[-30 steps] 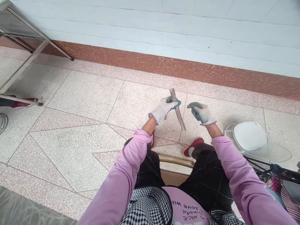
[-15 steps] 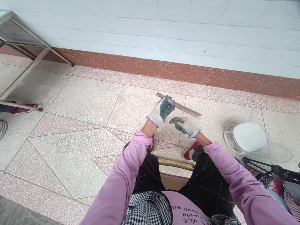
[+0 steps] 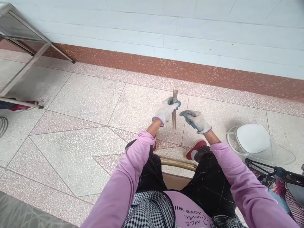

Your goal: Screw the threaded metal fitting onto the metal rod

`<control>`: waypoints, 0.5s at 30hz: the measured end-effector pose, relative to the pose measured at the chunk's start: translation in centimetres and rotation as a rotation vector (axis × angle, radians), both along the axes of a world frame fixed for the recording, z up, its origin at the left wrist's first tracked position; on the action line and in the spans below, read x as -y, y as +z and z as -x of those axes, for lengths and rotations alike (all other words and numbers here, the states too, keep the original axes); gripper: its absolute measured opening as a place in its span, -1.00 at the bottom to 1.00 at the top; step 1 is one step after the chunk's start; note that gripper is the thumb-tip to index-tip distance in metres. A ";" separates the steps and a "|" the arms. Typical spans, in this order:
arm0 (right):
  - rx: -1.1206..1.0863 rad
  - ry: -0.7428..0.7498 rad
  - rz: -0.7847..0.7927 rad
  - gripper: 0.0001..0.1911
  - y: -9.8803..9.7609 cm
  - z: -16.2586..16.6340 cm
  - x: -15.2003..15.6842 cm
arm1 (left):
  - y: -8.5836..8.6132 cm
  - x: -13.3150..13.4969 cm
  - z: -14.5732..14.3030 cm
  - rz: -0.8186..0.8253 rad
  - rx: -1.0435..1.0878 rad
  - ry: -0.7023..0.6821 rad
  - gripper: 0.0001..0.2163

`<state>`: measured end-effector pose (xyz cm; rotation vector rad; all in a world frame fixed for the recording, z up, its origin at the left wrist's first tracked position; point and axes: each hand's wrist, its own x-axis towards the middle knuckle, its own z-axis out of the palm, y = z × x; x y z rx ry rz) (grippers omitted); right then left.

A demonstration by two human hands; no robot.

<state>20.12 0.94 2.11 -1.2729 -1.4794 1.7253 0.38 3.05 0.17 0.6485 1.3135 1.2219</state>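
My left hand (image 3: 166,110), in a white glove with a teal palm, grips a short grey metal bar (image 3: 174,117) near its upper end. The bar stands almost upright above the floor in front of my knees. My right hand (image 3: 195,121), gloved the same way, hovers just right of the bar's lower half with fingers loosely curled and nothing in it. It does not touch the bar. Both arms wear lilac sleeves.
A clear face shield with a white pad (image 3: 257,142) lies on the terrazzo floor at the right. A metal table frame (image 3: 26,60) stands at the far left, with a red shoe (image 3: 21,104) under it. A black bag frame (image 3: 277,172) is at the right edge.
The bar lay nearly level half a second ago; my left hand has turned it upright. My right hand has shifted slightly right and stays off the bar.
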 end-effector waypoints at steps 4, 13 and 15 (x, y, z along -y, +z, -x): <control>-0.032 -0.031 0.022 -0.41 -0.8 0.6 0.2 | 0.6 0.7 -0.2 0.034 -0.054 0.125 -0.92; 0.232 0.073 -0.137 -0.60 -2.7 0.2 -0.4 | 1.7 0.4 -0.7 0.118 0.194 -0.041 -0.84; 0.273 0.181 -0.165 -0.59 -3.0 0.2 -0.3 | 2.1 0.4 -0.6 0.135 0.223 -0.055 -0.87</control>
